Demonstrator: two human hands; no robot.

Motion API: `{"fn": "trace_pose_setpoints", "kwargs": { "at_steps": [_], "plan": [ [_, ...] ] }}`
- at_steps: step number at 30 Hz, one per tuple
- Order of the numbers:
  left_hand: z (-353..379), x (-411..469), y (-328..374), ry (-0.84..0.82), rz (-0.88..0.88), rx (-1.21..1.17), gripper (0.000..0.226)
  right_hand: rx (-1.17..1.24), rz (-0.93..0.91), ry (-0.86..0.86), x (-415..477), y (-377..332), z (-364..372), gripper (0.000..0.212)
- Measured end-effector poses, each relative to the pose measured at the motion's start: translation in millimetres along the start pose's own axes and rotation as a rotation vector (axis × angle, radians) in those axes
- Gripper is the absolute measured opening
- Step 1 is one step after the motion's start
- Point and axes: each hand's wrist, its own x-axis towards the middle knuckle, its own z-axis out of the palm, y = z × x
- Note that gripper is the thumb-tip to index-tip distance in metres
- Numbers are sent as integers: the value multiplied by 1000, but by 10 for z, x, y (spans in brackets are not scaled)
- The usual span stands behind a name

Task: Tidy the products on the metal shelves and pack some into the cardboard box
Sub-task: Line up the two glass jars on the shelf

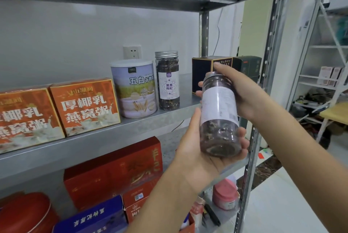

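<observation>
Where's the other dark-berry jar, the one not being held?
The standing jar is on the middle shelf, centre of the head view, between the white grain can and the black box.

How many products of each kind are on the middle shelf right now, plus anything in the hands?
Orange boxes: 2
Cans: 1
Jars on shelf: 1
Dark boxes: 2
Jars in hands: 1, held by left hand and right hand
Total: 7

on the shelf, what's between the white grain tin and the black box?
One clear jar of dark dried fruit, upright beside the tin; then bare shelf to the black box. Head view.
</observation>
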Motion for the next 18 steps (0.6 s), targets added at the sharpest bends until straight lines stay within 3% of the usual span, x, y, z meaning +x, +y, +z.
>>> {"fn": "trace_pose_setpoints", "kwargs": {
  "at_steps": [2,5,8,10,13,15,18],
  "plan": [
    [5,-78,1,-97,-45,-137,67,181,76,-89,-37,20,-22,51],
    [6,-131,-32,-176,-61,-211,65,213,69,-113,-59,66,-1,42],
    [-65,-113,-82,-77,8,50,62,130,-2,-79,-54,25,-5,37],
    [-107,-45,-32,43,109,256,59,-57,-89,1,-26,25,-18,35],
    [-91,2,7,85,159,418,83,-272,-181,129,-7,61,9,36],
    [-70,-19,-26,80,190,415,70,-186,-143,104,-18,60,10,41],
    [-9,-136,-58,-44,123,230,64,183,8,-61,-69,30,-34,52]
  ]
}}
